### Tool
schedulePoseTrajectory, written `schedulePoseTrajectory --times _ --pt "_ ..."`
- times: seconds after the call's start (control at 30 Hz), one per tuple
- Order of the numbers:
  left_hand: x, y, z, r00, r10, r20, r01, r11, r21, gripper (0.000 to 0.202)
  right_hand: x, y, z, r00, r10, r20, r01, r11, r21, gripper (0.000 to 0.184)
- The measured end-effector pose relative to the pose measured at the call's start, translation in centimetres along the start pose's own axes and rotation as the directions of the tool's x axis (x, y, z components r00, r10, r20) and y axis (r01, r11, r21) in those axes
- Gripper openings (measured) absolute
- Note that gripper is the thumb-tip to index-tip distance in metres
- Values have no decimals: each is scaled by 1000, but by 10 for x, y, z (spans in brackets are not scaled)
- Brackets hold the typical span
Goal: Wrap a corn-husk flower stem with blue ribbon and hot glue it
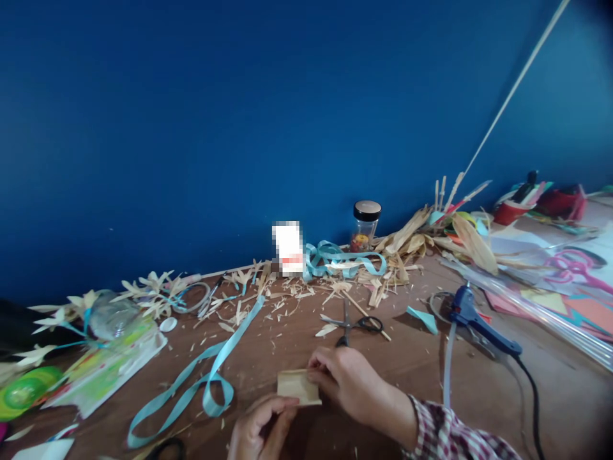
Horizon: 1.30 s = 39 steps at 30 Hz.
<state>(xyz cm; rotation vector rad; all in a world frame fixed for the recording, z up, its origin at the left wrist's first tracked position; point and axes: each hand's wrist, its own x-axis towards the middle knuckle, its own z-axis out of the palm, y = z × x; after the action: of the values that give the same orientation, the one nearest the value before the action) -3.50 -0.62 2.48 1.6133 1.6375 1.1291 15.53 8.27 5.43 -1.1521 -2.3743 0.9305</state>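
A small beige rectangular piece (297, 386), perhaps dried husk or card, is held low over the brown table between both hands. My left hand (263, 425) pinches its lower left edge between thumb and finger. At the upper right corner, my right hand (352, 386) grips it with curled fingers. Just beyond the right hand lie scissors (347, 319) with black handles, blades open. A light blue ribbon (211, 367) loops across the table left of the hands.
To the right lies a blue glue gun (467, 313) with its cord. Dried husks (412, 236) and a lidded jar (366, 227) stand along the blue wall. Husk flowers (153, 287) and a plastic bottle (112, 316) are at left. Pink scissors (572, 267) lie far right.
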Motion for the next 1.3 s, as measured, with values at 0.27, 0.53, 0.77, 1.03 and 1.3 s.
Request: schedulePoseTrajectory --times 0.27,0.53,0.77,1.03,1.3 --pt "26 13 19 937 -346 -52 313 895 -317 33 25 12 -26 995 47 -89 -81 899 -430 17" --pt "41 1 36 801 -597 50 476 584 -657 43 37 23 -11 999 14 -34 -30 851 -524 17" --pt "47 -7 32 777 -615 132 502 480 -720 43 35 30 -10 998 -39 -59 2 852 -523 15" --pt "60 -4 31 782 -619 72 534 606 -589 36 35 31 -13 956 -197 -219 164 974 -158 16" --pt "63 6 38 808 -584 77 533 669 -517 36 34 29 -4 960 -135 -246 193 954 228 11"
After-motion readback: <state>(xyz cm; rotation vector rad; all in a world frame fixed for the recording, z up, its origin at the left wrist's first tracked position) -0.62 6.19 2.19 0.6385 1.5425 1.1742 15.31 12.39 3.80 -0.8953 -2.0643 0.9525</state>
